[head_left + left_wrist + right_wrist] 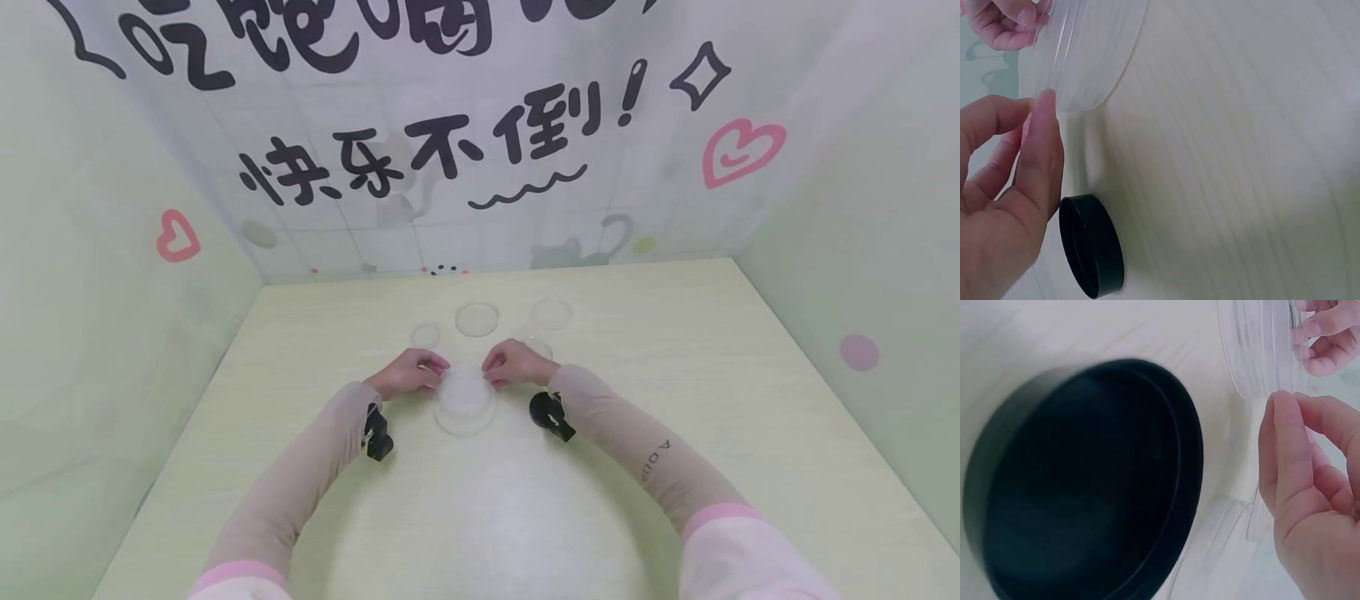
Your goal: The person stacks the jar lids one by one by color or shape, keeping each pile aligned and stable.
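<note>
Both hands meet over a clear shallow petri dish [465, 427] in the middle of the table. Thumb and fingertips of my left hand [411, 372] pinch the left edge of a thin milky-white disc [462, 392]. Opposite it, my right hand [519, 364] pinches the disc's right edge. In the head view the disc overlaps the far part of the dish. Close up, the left thumb [1041, 125] and the right thumb [1291, 434] press against their fingertips right at the rim.
Farther back lie a small clear dish [425, 336], a larger one [477, 319] and another [551, 314]. One more dish [538, 346] is partly behind my right hand. Black devices hang at the left wrist [377, 435] and right wrist [552, 415]. Curtains surround the table.
</note>
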